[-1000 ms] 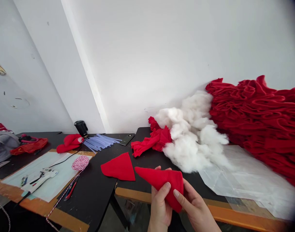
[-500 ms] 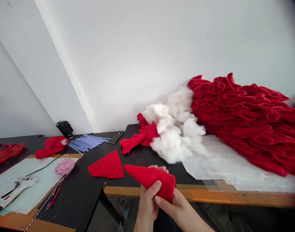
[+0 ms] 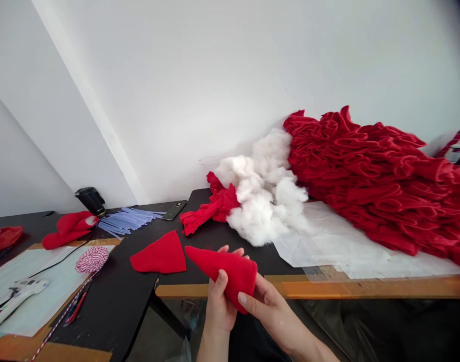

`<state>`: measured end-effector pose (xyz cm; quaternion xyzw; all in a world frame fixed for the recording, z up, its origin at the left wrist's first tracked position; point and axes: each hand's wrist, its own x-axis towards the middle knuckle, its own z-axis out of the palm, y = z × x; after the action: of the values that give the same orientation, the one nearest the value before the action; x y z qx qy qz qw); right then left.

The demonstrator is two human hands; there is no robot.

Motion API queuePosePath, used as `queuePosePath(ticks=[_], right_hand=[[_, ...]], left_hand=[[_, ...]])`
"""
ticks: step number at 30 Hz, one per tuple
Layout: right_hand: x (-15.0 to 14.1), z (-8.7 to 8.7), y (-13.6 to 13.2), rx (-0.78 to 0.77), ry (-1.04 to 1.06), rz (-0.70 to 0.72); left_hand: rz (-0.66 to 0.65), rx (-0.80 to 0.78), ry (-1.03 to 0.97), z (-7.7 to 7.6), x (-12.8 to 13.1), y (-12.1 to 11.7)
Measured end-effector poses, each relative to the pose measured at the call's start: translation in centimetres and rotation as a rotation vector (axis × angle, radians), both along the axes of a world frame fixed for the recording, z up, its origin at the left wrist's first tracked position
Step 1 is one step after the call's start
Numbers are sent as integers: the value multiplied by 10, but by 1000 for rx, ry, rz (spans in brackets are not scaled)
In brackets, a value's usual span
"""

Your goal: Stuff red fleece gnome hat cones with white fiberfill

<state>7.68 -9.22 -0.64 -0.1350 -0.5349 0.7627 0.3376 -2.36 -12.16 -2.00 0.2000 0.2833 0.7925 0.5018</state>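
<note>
Both my hands hold a red felt cone (image 3: 222, 267) just in front of the black table's (image 3: 139, 296) near edge, its tip pointing left. My left hand (image 3: 219, 301) grips the cone from below with the thumb on its front. My right hand (image 3: 267, 309) pinches the cone's wide open end. A flat red felt piece (image 3: 160, 255) lies on the table just left of the cone. Behind it sits a heap of white stuffing (image 3: 262, 193), with a crumpled red fabric scrap (image 3: 209, 211) at its left.
A big pile of folded red felt (image 3: 381, 176) fills the right, over clear plastic sheets (image 3: 347, 249). At the left lie a white glue gun (image 3: 13, 296) on a mat, red-white twine (image 3: 92, 259), blue glue sticks (image 3: 126, 220), a phone (image 3: 175, 209), a black cup (image 3: 90, 200) and a red item (image 3: 67, 229).
The view has swung to the right, so everything has slid left in the picture. My hands keep their hold on the red cone, and my right hand has shifted round its wide end.
</note>
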Motion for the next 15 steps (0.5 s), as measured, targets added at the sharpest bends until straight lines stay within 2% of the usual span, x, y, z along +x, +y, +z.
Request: queuePosePath(ticks=[4,6,10,12,15], right_hand=[[0,2,0,65,-31,-89],[1,-3,1,131,-35,-181],[2,-17,1,305,-60,-464],[1,-21,0,368,-119,-445],[-3,-20,-2,381,-151,-320]], left_hand=[[-60,-65,16,-1,1,4],[-68,-71,-33,-2,-1,7],[107,-161,-187,-5,-3,13],[128,-206,-225,-7,0,14],[112,-200,-224,-9,7,14]])
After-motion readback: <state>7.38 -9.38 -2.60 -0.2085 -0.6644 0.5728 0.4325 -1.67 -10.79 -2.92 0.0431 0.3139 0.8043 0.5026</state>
